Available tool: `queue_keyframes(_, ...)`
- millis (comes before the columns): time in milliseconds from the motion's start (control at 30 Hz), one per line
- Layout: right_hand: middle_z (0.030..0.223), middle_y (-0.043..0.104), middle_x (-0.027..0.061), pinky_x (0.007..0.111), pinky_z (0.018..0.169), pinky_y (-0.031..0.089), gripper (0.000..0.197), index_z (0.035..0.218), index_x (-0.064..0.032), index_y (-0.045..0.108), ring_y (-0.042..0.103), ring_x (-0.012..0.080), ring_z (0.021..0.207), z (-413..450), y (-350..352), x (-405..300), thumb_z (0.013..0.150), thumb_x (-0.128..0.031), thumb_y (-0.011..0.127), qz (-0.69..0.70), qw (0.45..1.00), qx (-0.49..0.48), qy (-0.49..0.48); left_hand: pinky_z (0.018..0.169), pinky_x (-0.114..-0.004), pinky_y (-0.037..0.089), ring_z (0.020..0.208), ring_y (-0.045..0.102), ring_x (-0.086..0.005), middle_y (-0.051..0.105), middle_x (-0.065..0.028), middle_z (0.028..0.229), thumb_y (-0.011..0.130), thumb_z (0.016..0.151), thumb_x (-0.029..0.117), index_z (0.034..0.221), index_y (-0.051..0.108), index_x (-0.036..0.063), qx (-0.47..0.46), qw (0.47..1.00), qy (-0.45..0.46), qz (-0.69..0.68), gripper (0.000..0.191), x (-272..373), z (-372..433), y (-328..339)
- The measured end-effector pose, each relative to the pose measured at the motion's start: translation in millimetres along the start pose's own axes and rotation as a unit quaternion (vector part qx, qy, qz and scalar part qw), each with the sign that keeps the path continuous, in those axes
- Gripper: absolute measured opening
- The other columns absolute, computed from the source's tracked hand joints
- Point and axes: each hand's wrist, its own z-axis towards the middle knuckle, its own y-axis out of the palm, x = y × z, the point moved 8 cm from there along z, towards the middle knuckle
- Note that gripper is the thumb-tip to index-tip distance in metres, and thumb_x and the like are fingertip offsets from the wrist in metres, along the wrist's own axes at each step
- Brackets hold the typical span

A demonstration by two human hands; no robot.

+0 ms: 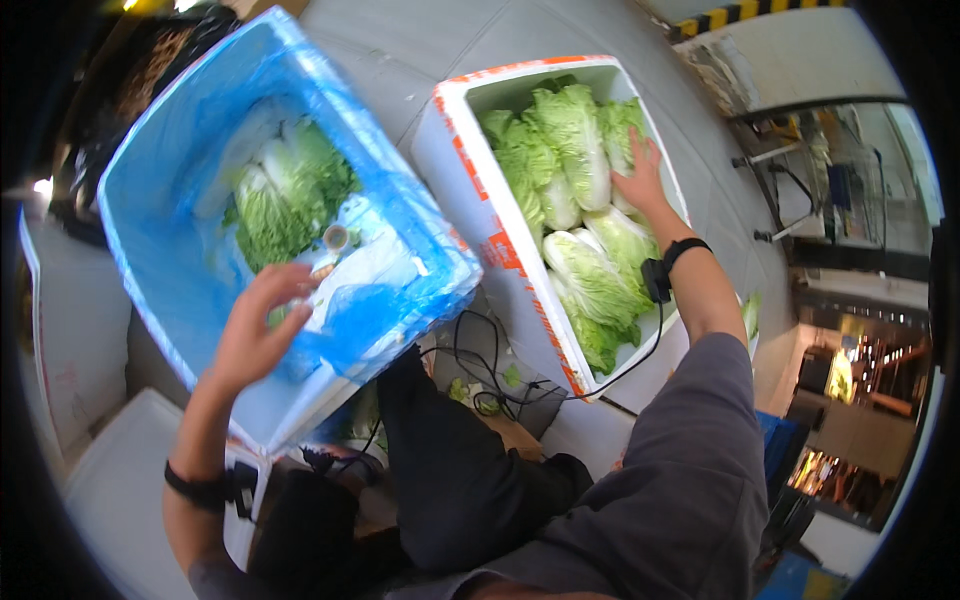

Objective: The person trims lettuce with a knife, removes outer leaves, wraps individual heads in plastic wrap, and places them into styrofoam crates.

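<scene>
My left hand (266,322) hovers over the near part of a foam box lined with blue plastic film (161,217). Its fingers are apart, with nothing between them. Deeper in that box lie a few heads of napa cabbage (281,199), and a roll of tape (337,238) is nearer my hand. On the right, a white foam box with orange tape (487,225) is packed with napa cabbages (585,161). My right hand (641,176) reaches into it with spread fingers, touching a cabbage along the right wall.
Black cables (491,375) run across the floor between the boxes, by my legs and a piece of cardboard (510,435). A white foam lid or box (124,480) lies at lower left. Black plastic bags (202,37) are at upper left; a metal-framed rack (795,180) stands right.
</scene>
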Motion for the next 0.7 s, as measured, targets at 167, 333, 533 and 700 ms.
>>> queue_keyframes(167,0.148,0.044,0.0248,0.049,0.117,0.029,0.087,0.152,-0.0035,0.038,0.039,0.0402,0.139,-2.7,-31.9,27.0,0.075,-0.016,0.076,0.006,0.989,0.112,-0.098,0.091,-0.033,0.049,0.112,0.061,-0.0193,0.062,-0.0084,0.127,0.058,0.100,0.029,0.133,0.059,0.0086,0.038,0.956,-0.227,-0.184,0.038,-99.6,47.9,0.4)
queue_keyframes(333,0.149,0.042,0.0253,0.048,0.118,0.028,0.082,0.153,-0.0036,0.036,0.037,0.0429,0.137,-15.5,-41.1,-5.3,0.079,-0.010,0.073,-0.022,0.983,0.170,-0.073,0.086,-0.034,0.049,0.107,0.063,-0.0207,0.063,-0.0101,0.124,0.065,0.093,0.034,0.134,0.058,0.0091,0.147,0.906,-0.355,-0.179,0.048,-179.8,53.5,-13.7)
queue_keyframes(533,0.149,0.038,0.0289,0.048,0.118,0.027,0.082,0.154,-0.0053,0.035,0.035,0.0442,0.138,10.6,-16.6,0.1,0.081,-0.012,0.073,-0.052,0.992,0.039,-0.109,0.086,-0.046,0.052,0.114,0.063,-0.0337,0.063,-0.0196,0.124,0.075,0.082,0.041,0.133,0.054,-0.0024,0.247,0.893,-0.372,-0.050,0.071,-269.3,74.4,-51.5)
queue_keyframes(700,0.156,0.031,0.0243,0.048,0.117,0.028,0.069,0.156,-0.0122,0.035,0.034,0.0421,0.143,-6.9,-46.1,-8.5,0.094,-0.017,0.065,-0.015,0.992,0.085,-0.096,0.106,-0.047,0.045,0.133,0.048,-0.0421,0.040,-0.0276,0.150,0.075,0.077,0.063,0.150,0.031,-0.0023,0.247,0.843,-0.477,0.029,0.107,-297.9,128.1,-79.6)
